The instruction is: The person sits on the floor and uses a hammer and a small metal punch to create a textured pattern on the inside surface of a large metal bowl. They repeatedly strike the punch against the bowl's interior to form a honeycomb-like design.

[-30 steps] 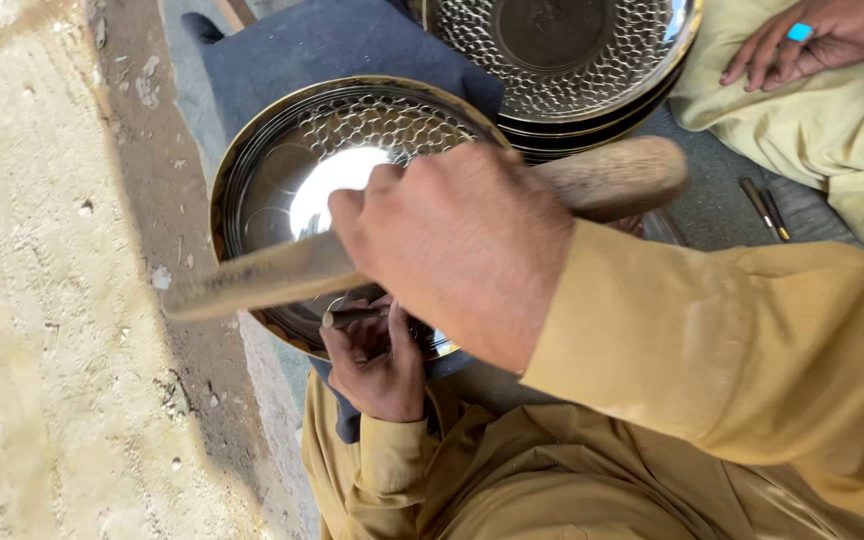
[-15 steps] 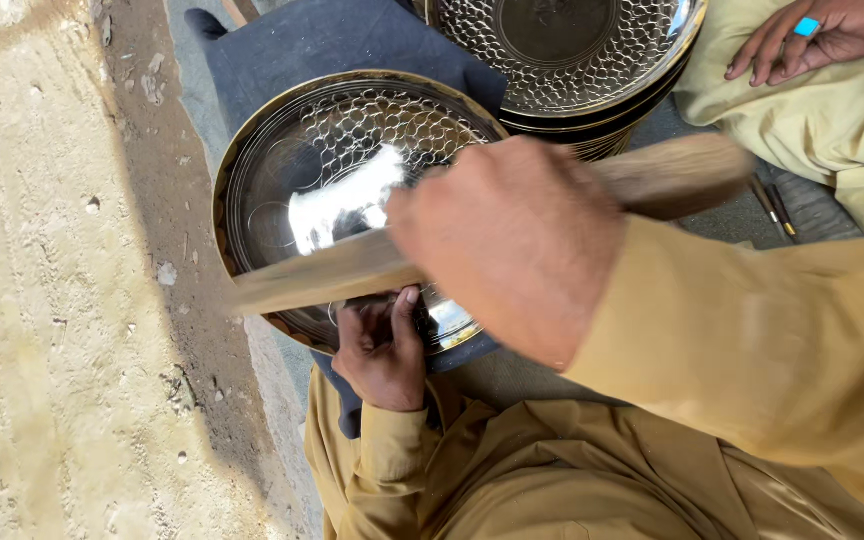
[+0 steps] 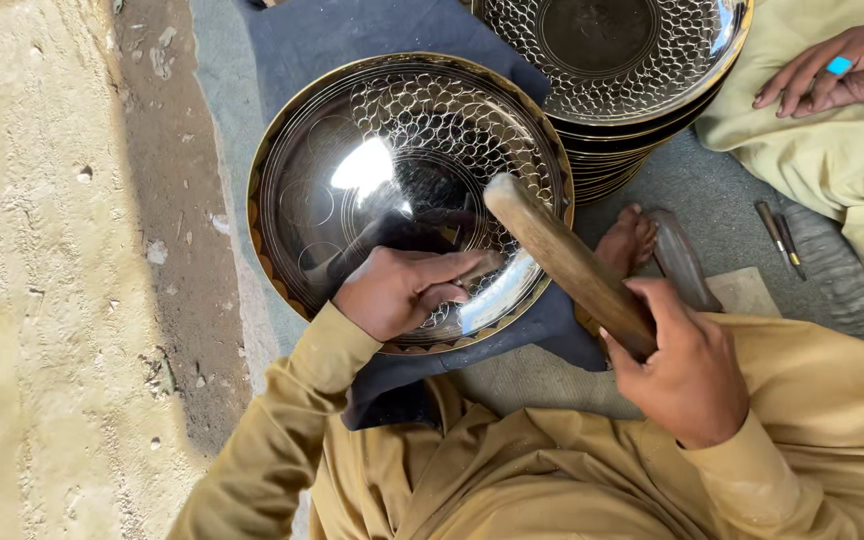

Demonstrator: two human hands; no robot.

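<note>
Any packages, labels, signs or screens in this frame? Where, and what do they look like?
None in view: only engraved metal trays, a wooden mallet in the right hand, cloth, and bare ground.

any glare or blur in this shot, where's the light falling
Head view: strong glare on the tray left of centre; sunlit ground at left, with the tray and cloth in shade; the left hand and the right hand gripping the mallet look sharp.
</note>
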